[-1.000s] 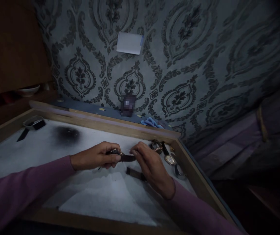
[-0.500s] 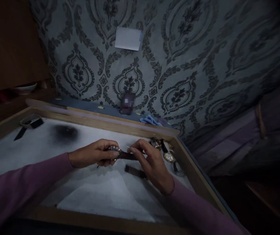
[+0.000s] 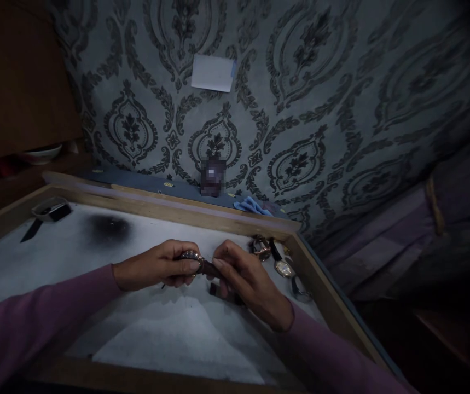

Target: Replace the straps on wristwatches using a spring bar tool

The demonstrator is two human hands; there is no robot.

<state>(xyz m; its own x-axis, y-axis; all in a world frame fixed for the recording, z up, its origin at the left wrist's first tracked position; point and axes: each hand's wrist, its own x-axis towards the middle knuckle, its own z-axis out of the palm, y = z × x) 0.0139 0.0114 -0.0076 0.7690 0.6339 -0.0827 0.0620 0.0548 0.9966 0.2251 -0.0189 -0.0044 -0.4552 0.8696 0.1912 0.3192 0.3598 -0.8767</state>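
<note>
My left hand point(image 3: 169, 266) is closed around a wristwatch point(image 3: 191, 256) with a dark round face and a shiny case, its thumb on the case edge. The brown watch strap point(image 3: 209, 268) runs from the case to my right hand point(image 3: 246, 280), whose thumb and fingers are pinched on it. A thin pin-like thing near the right fingertips is too faint to make out. Under the right hand, partly hidden, a dark flat strip point(image 3: 215, 289) lies on the white surface.
Both hands are over a shallow wooden-rimmed tray point(image 3: 177, 216) with a white base. Several watches lie at its right side, among them a gold-faced watch point(image 3: 284, 268). At the far left is a pale-strapped watch point(image 3: 50, 209). A blue cloth point(image 3: 253, 206) lies behind the rim.
My right fingers have closed down nearer the strap, and the thin light pin between them no longer shows clearly. The left hand keeps hold of the watch. The view has tilted slightly up.
</note>
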